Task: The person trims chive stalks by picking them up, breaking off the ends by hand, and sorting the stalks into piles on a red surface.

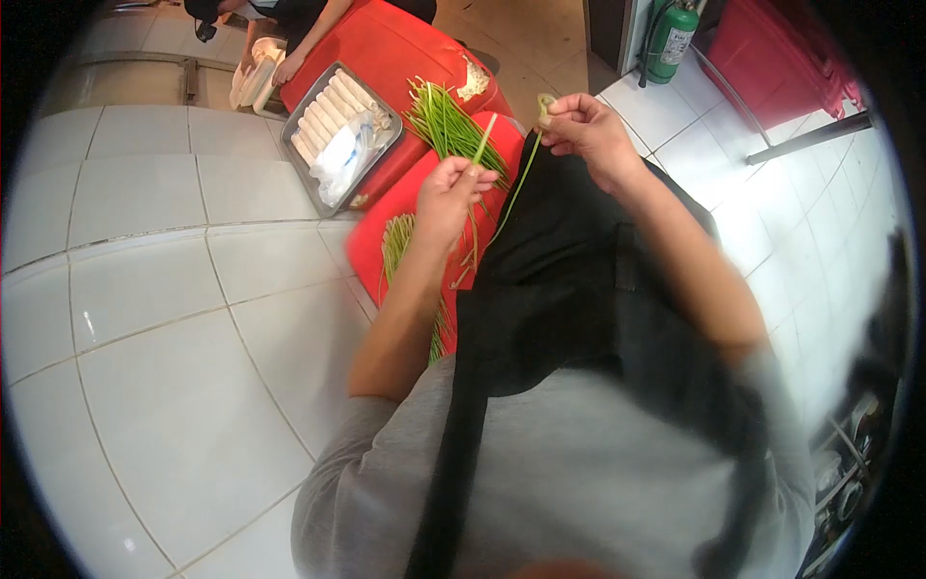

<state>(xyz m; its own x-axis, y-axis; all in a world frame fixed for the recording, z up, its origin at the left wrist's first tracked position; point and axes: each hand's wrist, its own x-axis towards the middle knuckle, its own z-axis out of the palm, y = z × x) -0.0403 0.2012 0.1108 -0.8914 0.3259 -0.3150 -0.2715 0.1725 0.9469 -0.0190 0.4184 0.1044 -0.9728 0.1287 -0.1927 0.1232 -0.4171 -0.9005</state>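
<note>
1. The long green stem point(528, 172) is hanging from your right hand point(582, 125), in the space between your two hands and over the edge of your black apron point(550, 256).
2. Your right thumb and finger are pinching it near its top, so they are sitting close together. A pale, curly bit is poking up just past them.
3. The stem is running long and thin, down from those fingers and slanting to your left. Its low part is bending a bit more that way.
4. Your left hand point(455, 188) is closing on a short green piece point(485, 138), with its tip pointing up and a little to the right. Thin bits are dangling under that hand, but you can't tell if they are part of the same piece.
5. Your right hand is the near one for the stem's top, as it is touching it. The loose low end is lying nearer to your left hand, a bit below it, and those left fingers don't look to be touching it.
6. A leafy green bunch point(439, 114) is lying on the red top point(371, 236), just past your left hand.
</note>
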